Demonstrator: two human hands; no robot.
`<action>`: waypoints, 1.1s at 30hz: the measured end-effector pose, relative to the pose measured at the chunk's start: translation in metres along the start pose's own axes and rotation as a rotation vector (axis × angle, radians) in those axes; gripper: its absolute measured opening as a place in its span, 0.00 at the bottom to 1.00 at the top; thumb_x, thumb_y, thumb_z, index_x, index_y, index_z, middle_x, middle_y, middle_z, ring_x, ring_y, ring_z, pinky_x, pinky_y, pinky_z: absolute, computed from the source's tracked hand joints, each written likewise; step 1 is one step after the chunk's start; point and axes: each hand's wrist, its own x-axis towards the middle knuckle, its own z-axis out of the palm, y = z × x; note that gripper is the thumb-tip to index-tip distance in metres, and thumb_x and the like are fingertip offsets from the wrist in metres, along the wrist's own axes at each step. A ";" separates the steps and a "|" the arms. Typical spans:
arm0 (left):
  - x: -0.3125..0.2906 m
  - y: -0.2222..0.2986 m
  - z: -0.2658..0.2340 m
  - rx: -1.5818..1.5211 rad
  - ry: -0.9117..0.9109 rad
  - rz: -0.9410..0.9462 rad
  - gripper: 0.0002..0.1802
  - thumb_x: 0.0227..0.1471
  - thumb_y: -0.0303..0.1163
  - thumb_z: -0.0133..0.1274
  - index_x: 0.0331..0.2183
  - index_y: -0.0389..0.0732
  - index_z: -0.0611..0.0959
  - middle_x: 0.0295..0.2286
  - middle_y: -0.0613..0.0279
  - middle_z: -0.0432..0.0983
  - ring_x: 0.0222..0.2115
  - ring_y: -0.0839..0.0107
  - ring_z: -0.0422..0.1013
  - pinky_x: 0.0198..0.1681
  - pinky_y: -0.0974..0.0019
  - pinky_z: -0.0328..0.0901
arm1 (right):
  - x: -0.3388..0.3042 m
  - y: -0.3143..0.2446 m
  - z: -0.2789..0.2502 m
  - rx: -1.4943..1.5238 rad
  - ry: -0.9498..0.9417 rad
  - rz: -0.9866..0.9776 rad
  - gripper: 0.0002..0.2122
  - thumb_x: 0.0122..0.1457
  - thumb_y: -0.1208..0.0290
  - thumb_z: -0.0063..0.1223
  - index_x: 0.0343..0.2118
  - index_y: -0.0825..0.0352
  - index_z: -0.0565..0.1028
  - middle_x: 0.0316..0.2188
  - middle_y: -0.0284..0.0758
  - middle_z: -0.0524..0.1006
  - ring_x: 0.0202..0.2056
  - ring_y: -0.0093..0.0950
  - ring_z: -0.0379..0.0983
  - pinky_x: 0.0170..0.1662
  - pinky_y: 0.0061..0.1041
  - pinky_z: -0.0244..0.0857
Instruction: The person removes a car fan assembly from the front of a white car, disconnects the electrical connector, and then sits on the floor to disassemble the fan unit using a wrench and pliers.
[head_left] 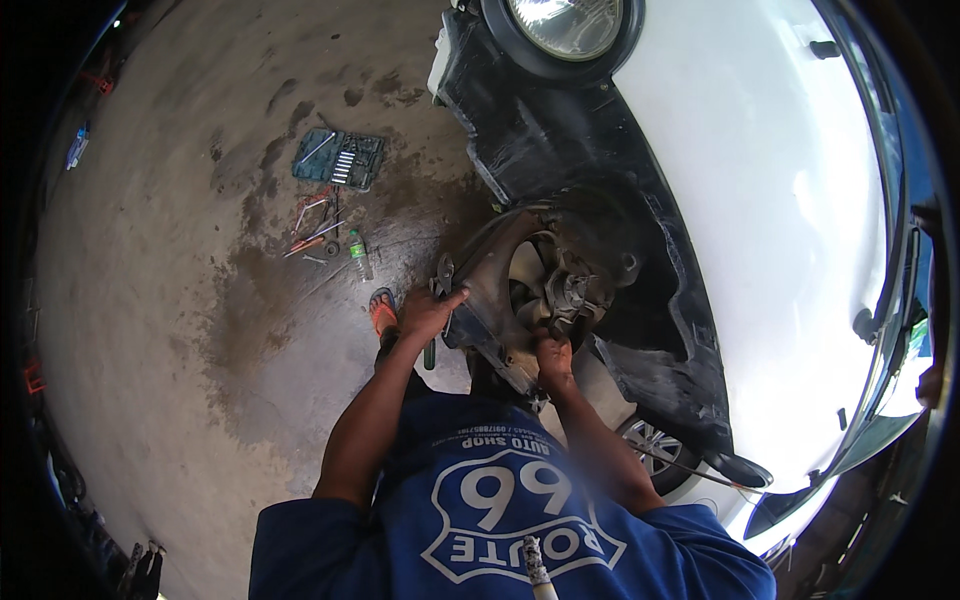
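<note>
At the left side of the car's exposed front, my left hand [425, 315] is closed around a tool with a metal head and a dark green handle [430, 355]. Its index finger stretches onto the dark fan shroud [497, 255]. My right hand [553, 358] reaches in at the lower edge of the radiator fan [527, 265], its fingers curled close to the metal hub [570, 291]. Whatever those fingers grip is hidden. Black lining [560, 130] surrounds the fan at the far side and right.
The car's white hood [760, 200] fills the right, with a round headlight [570, 25] beyond. On the stained concrete floor lie an open socket set case [340, 160], loose hand tools [318, 225] and a plastic bottle [359, 255]. A cigarette [540, 570] shows at the bottom.
</note>
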 end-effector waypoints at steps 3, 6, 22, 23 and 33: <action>-0.011 0.009 -0.005 -0.057 0.024 0.011 0.39 0.46 0.60 0.66 0.28 0.24 0.84 0.25 0.46 0.82 0.27 0.58 0.79 0.35 0.55 0.70 | -0.005 -0.033 -0.002 0.423 0.036 0.234 0.13 0.61 0.68 0.54 0.45 0.71 0.79 0.41 0.38 0.82 0.42 0.32 0.76 0.48 0.31 0.67; -0.024 0.011 -0.007 -0.090 0.120 0.146 0.39 0.45 0.59 0.67 0.29 0.23 0.84 0.25 0.49 0.82 0.27 0.62 0.79 0.33 0.57 0.70 | -0.009 -0.069 -0.011 0.315 0.034 0.338 0.13 0.62 0.69 0.55 0.45 0.71 0.78 0.43 0.39 0.82 0.45 0.32 0.77 0.50 0.33 0.67; -0.082 -0.064 -0.058 -0.140 0.019 0.010 0.27 0.51 0.49 0.66 0.35 0.30 0.85 0.30 0.49 0.83 0.32 0.63 0.79 0.38 0.57 0.69 | -0.065 -0.128 0.027 0.128 -0.017 0.406 0.21 0.60 0.61 0.52 0.45 0.77 0.78 0.40 0.51 0.82 0.45 0.40 0.78 0.50 0.35 0.67; -0.081 -0.066 -0.063 -0.119 0.003 -0.010 0.27 0.51 0.49 0.66 0.34 0.30 0.85 0.29 0.50 0.83 0.32 0.64 0.79 0.37 0.57 0.69 | -0.070 -0.123 0.036 0.163 -0.012 0.409 0.21 0.60 0.61 0.52 0.46 0.77 0.78 0.41 0.50 0.82 0.46 0.38 0.78 0.51 0.34 0.67; -0.063 -0.107 -0.059 -0.042 -0.054 -0.131 0.30 0.47 0.50 0.68 0.35 0.28 0.84 0.31 0.50 0.83 0.32 0.65 0.78 0.37 0.57 0.70 | -0.120 -0.058 0.093 0.280 0.087 0.416 0.21 0.61 0.63 0.51 0.49 0.78 0.77 0.43 0.48 0.81 0.46 0.36 0.76 0.53 0.33 0.66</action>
